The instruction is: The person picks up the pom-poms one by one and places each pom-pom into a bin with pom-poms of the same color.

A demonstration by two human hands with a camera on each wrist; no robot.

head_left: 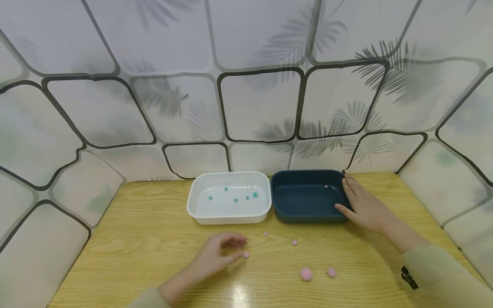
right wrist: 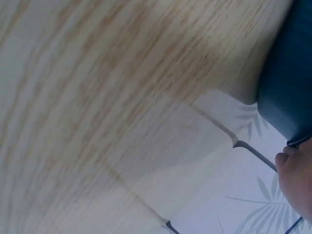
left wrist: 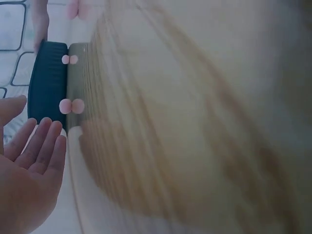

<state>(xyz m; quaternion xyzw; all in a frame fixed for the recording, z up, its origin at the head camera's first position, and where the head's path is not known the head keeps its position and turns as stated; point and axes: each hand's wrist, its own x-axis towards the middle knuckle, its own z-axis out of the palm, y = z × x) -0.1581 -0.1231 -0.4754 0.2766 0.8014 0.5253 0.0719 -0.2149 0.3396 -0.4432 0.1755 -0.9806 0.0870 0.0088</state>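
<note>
In the head view my left hand (head_left: 215, 256) is low over the table, its fingers loosely bent and apart from the thumb. A small pink ball (head_left: 246, 255) lies right at the thumb tip. The left wrist view shows the same hand (left wrist: 34, 170) with spread fingers and nothing in the palm. My right hand (head_left: 366, 209) rests on the right end of a dark blue tray (head_left: 308, 217), fingers extended along the rim and thumb over the front corner. One tiny pink ball (head_left: 326, 186) is inside that tray.
A white tray (head_left: 229, 220) with several teal balls (head_left: 255, 195) stands directly left of the blue one. Before the trays lie two small pink balls (head_left: 294, 242), and nearer the front a large pink ball (head_left: 306, 274) and a medium one (head_left: 331, 272). Patterned walls enclose the wooden table (head_left: 154, 226).
</note>
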